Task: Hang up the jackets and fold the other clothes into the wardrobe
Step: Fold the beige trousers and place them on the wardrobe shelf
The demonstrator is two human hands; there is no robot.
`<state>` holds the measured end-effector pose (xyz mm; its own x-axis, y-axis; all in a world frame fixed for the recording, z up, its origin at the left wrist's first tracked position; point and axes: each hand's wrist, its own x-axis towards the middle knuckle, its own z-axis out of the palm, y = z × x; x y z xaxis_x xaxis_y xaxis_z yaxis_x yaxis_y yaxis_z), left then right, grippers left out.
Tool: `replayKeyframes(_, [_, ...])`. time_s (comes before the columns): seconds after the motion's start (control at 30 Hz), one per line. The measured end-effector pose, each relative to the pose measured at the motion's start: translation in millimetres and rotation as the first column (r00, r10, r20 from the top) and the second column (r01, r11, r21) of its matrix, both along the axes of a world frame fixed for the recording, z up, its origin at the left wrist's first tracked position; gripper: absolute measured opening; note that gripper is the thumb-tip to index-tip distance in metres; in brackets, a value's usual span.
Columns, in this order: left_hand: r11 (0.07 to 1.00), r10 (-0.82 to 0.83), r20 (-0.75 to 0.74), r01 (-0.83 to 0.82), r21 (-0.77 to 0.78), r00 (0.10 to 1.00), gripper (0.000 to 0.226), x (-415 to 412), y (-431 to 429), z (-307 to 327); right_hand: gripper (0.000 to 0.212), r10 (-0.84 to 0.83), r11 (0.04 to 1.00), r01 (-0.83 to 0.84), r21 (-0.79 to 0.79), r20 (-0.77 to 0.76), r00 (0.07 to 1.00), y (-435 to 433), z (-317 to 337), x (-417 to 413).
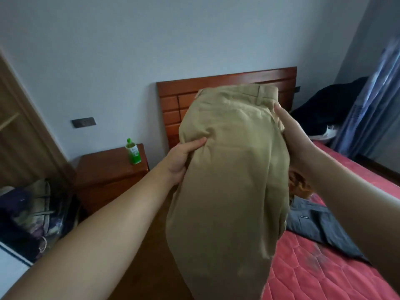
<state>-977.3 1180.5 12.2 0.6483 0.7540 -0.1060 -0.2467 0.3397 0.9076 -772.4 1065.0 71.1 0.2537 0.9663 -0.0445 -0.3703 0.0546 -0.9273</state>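
A pair of khaki trousers (229, 169) hangs folded in the air in front of me, waistband up. My left hand (184, 159) grips its left edge, thumb on the front. My right hand (294, 139) holds the right side near the waistband, fingers behind the cloth. On the red quilted bed (324, 273) lie a grey garment (320, 226) and an orange-brown piece (299, 187), partly hidden by the trousers. A dark jacket (331, 105) is heaped at the far right by the headboard.
A wooden nightstand (108, 169) with a green bottle (133, 152) stands left of the wooden headboard (216, 83). A bag of clothes (32, 213) sits on the floor at left. The wardrobe's wooden edge (19, 118) rises at far left. Blue curtains (372, 100) hang at right.
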Motion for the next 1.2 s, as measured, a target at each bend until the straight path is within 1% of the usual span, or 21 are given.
replayKeyframes(0.07, [0.996,0.085,0.016,-0.085,-0.004,0.996,0.041,-9.8,6.0,5.0,0.059,0.142,0.987,-0.143,-0.07,-0.026,0.99,-1.3,-24.5,-9.0])
replayKeyframes(0.17, [0.984,0.172,0.003,-0.172,-0.034,0.985,0.03,-28.1,11.3,13.4,0.065,0.34,0.92,-0.341,-0.193,-0.042,0.94,2.3,-58.7,-27.0])
replayKeyframes(0.3, [0.959,0.263,-0.137,-0.274,-0.066,0.955,0.027,-58.6,17.2,16.9,0.091,0.529,0.817,-0.523,-0.242,-0.042,0.847,14.8,-84.9,-52.6])
replayKeyframes(0.33, [0.952,0.284,-0.177,-0.299,-0.064,0.942,0.027,-67.3,19.2,16.2,0.087,0.543,0.811,-0.522,-0.264,0.006,0.84,19.6,-87.1,-62.4])
replayKeyframes(0.37, [0.946,0.295,-0.215,-0.316,-0.069,0.931,0.028,-76.1,21.4,14.8,0.074,0.534,0.821,-0.497,-0.281,0.071,0.843,25.1,-87.9,-73.6])
replayKeyframes(0.43, [0.945,0.296,-0.254,-0.32,-0.06,0.921,0.031,-95.8,23.8,13.8,0.039,0.414,0.885,-0.361,-0.293,0.145,0.899,37.1,-87.2,-94.5])
replayKeyframes(0.47, [0.949,0.292,-0.235,-0.311,-0.049,0.927,0.034,-107.9,25.2,13.9,0.031,0.347,0.909,-0.299,-0.291,0.13,0.929,43.6,-86.4,-103.2])
replayKeyframes(0.57, [0.962,0.269,-0.121,-0.272,-0.017,0.956,0.057,-153.8,28.8,9.3,0.028,0.264,0.931,-0.25,-0.265,0.019,0.964,64.6,-79.7,-126.9])
replayKeyframes(0.63, [0.979,0.196,-0.133,-0.203,-0.037,0.971,0.07,-184.2,28.3,-1.6,0.021,0.257,0.926,-0.256,-0.277,-0.033,0.966,79.8,-72.3,-145.7])
replayKeyframes(0.7, [0.977,0.165,-0.148,-0.182,-0.11,0.975,0.071,-206.9,25.5,-19.3,0.019,0.245,0.918,-0.246,-0.311,-0.042,0.969,97.3,-67.2,-167.0])
replayKeyframes(0.77, [0.973,0.125,-0.085,-0.139,-0.184,0.989,0.069,-222.6,24.4,-34.4,0.025,0.213,0.918,-0.206,-0.339,-0.018,0.977,116.3,-65.6,-183.7])
replayKeyframes(0.8, [0.976,0.107,-0.038,-0.112,-0.184,0.994,0.065,-229.1,26.8,-39.1,0.029,0.208,0.919,-0.197,-0.342,-0.004,0.978,125.3,-66.0,-188.3])
replayKeyframes(0.87, [0.983,0.117,-0.017,-0.118,-0.138,0.993,0.059,-241.4,38.0,-46.3,0.048,0.266,0.913,-0.249,-0.324,0.008,0.964,136.8,-70.1,-191.1])
replayKeyframes(0.9, [0.98,0.149,-0.063,-0.156,-0.127,0.987,0.053,-247.2,44.5,-49.0,0.057,0.327,0.9,-0.298,-0.319,0.041,0.944,139.1,-74.8,-191.3])
replayKeyframes(0.97, [0.956,0.245,-0.171,-0.267,-0.12,0.954,0.044,-251.9,55.1,-49.2,0.064,0.488,0.821,-0.427,-0.379,0.079,0.869,134.4,-91.0,-191.9])
replayKeyframes(1.0, [0.942,0.284,-0.178,-0.309,-0.133,0.942,0.043,-252.8,59.8,-50.6,0.066,0.567,0.763,-0.494,-0.416,0.063,0.822,130.3,-100.9,-193.4])
replayKeyframes(1.03, [0.928,0.315,-0.154,-0.338,-0.16,0.937,0.042,-253.5,63.9,-53.0,0.064,0.615,0.719,-0.531,-0.448,0.054,0.787,129.4,-111.2,-194.9])
replayKeyframes(1.07, [0.913,0.343,-0.13,-0.363,-0.186,0.93,0.04,-253.7,65.9,-55.6,0.057,0.628,0.709,-0.529,-0.467,0.078,0.774,131.2,-119.0,-197.7])
replayKeyframes(1.1, [0.898,0.362,-0.083,-0.371,-0.235,0.929,0.044,-255.0,64.3,-57.0,0.047,0.593,0.74,-0.479,-0.472,0.122,0.796,134.4,-124.0,-200.5])
replayKeyframes(1.13, [0.885,0.377,-0.053,-0.376,-0.274,0.925,0.058,-258.4,64.4,-60.9,0.038,0.522,0.786,-0.404,-0.467,0.151,0.84,138.1,-125.1,-203.9])
replayKeyframes(1.2, [0.863,0.402,-0.061,-0.4,-0.309,0.914,0.08,-267.5,60.5,-65.5,0.026,0.402,0.837,-0.305,-0.454,0.134,0.906,148.1,-124.0,-207.6])
